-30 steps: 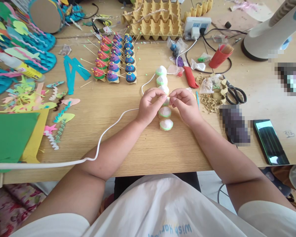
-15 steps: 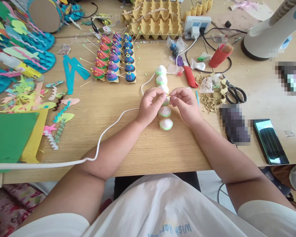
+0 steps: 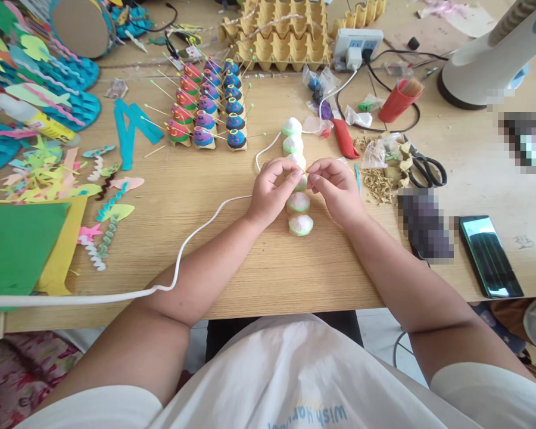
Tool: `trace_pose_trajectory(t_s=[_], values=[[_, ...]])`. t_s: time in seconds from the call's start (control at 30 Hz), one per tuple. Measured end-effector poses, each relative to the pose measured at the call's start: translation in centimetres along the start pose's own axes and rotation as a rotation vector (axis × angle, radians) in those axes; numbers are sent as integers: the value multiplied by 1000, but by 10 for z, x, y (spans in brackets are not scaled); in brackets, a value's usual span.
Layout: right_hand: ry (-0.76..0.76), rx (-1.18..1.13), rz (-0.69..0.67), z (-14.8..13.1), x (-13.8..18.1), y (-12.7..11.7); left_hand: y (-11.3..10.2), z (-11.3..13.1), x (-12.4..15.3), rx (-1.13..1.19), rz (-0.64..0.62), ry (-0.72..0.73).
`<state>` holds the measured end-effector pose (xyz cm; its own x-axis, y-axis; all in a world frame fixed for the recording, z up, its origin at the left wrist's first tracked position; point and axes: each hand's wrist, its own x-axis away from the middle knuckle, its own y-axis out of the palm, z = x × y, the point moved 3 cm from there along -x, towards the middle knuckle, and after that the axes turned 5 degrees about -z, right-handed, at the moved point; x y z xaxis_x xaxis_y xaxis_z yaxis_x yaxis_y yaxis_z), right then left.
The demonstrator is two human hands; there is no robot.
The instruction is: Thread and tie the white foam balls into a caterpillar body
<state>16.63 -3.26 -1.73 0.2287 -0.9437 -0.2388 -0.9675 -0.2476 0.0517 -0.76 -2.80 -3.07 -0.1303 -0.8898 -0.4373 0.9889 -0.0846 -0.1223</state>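
A row of white domes with light green rims (image 3: 301,224) runs away from me across the table. Over the middle of that row, my left hand (image 3: 274,187) and my right hand (image 3: 335,186) meet fingertip to fingertip, both pinched closed. Between them shows a tiny yellow strand (image 3: 303,171), most of it hidden by the fingers. My hands partly cover the domes beneath. Farther left stand three rows of painted egg-carton cups in red, purple (image 3: 204,137) and blue (image 3: 236,139), several with thin sticks poking out.
A white cable (image 3: 196,229) crosses by my left forearm. On the right lie black scissors (image 3: 426,170), a phone (image 3: 490,256), wood shavings (image 3: 379,185) and a red cup of sticks (image 3: 401,101). Paper cutouts (image 3: 40,179) cover the left side. Egg trays (image 3: 281,50) and a power strip (image 3: 358,43) stand behind.
Hardly anything differs. Both hands keep their pinch over the same dome, with only a slight shift of the fingertips and less of the yellow strand showing.
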Motion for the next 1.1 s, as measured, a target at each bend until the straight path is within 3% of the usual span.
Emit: trace_pose_trajectory(t_s=[1.1], values=[[-4,19,-28,-2,1,3,0,4,0,-55,11,32]])
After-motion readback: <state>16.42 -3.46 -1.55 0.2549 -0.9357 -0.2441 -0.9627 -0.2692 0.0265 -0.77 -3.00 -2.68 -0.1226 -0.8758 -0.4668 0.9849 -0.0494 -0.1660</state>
